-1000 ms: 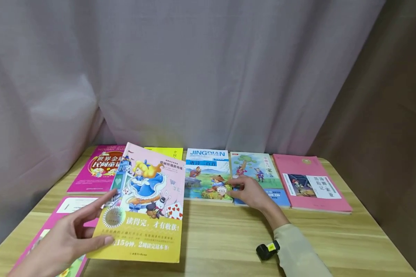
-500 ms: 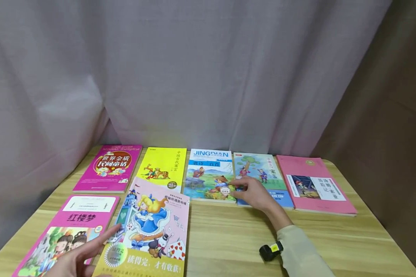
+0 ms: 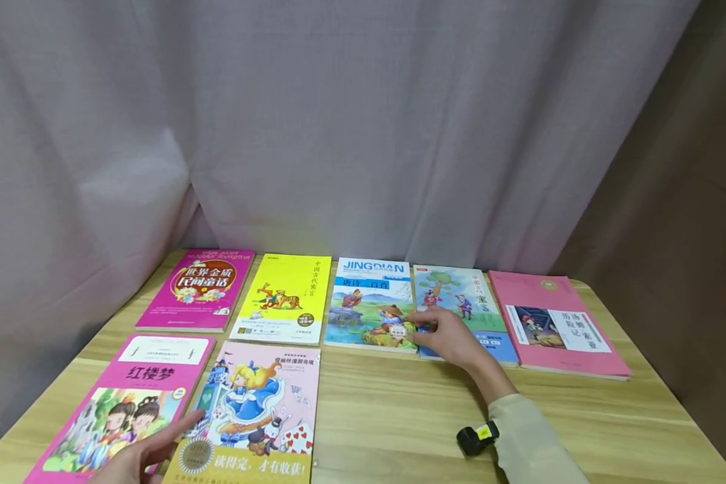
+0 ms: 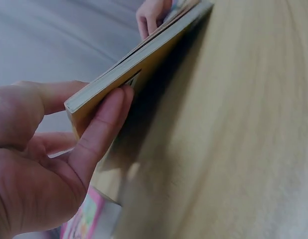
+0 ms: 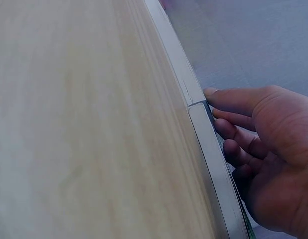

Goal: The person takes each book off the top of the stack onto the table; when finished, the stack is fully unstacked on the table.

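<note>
My left hand [image 3: 138,458] holds a pink and yellow storybook [image 3: 257,400] with a blue-dressed girl on its cover, by the lower left. In the left wrist view, thumb and fingers pinch the book [image 4: 136,57] from both faces, and its underside stands off the wood. My right hand [image 3: 454,339] rests its bent fingers where two flat books meet: the lower right corner of the blue JINGDIAN book [image 3: 357,319] and the left side of a green and blue book [image 3: 460,292]. The right wrist view has its thumb [image 5: 233,99] at the seam between them.
On the wooden table [image 3: 387,417] lie a magenta book [image 3: 187,312], a yellow book [image 3: 287,279] and a pink book [image 3: 538,289] in the back row. A second magenta book [image 3: 142,373] lies front left. Grey curtain [image 3: 363,134] hangs behind.
The left hand has brought the storybook down and toward the front, beside the front magenta book, uncovering the yellow one. The right hand stays at the same two books.
</note>
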A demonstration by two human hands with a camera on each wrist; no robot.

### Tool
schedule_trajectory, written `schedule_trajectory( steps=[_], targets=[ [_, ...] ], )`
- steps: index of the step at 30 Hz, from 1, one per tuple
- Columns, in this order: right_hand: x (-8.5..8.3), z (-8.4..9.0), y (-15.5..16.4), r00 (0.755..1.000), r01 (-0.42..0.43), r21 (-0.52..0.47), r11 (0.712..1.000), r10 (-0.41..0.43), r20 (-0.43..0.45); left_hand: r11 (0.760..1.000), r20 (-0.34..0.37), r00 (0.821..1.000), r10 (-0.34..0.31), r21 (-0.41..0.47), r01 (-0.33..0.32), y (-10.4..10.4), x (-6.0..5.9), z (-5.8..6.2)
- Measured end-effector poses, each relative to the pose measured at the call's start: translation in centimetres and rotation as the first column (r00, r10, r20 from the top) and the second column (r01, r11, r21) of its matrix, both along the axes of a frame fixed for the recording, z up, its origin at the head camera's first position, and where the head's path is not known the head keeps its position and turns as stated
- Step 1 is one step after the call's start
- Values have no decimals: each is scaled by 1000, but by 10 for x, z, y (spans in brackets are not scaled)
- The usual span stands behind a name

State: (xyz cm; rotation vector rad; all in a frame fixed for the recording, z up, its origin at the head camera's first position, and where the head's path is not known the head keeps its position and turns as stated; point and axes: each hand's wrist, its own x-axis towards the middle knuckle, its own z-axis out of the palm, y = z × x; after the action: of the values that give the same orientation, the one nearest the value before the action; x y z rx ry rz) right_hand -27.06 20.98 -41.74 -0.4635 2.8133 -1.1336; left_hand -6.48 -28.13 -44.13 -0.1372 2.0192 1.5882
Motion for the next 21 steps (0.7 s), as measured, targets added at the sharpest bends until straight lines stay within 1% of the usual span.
schedule_trajectory(
  steps=[2,4,7,9,11,12,13,15,21],
  targets=[
    [0,0,0,1000,-4,3,1000,4,-3,999,-8,1000,-30,-46,30,0,-2,-3],
    [0,0,0,1000,-2,4,1000,2,-5,997,-18,999,-52,-57,50,0,-2,-5],
    [0,0,0,1000,4,5,1000,-4,-9,999,-4,1000,-6,-47,6,2,-2,-4],
    [-1,0,0,1000,8,6,1000,-8,-7,998,-11,1000,9,-55,-9,3,-3,-2],
    [-1,0,0,1000,9,6,1000,-9,-9,998,-19,1000,2,-59,-4,2,-4,-1],
    [-1,0,0,1000,8,6,1000,-8,-9,998,-29,1000,-11,-61,9,1,-5,-1],
    [-1,0,0,1000,6,6,1000,-6,-10,998,-33,999,-25,-54,24,0,-6,-1],
    [-1,0,-1,1000,-5,8,1000,5,-20,999,-29,999,-35,-40,34,-1,-7,-1],
    [1,2,1,1000,-19,1,1000,19,-24,995,-24,999,-27,-94,25,0,-9,1]
  ],
)
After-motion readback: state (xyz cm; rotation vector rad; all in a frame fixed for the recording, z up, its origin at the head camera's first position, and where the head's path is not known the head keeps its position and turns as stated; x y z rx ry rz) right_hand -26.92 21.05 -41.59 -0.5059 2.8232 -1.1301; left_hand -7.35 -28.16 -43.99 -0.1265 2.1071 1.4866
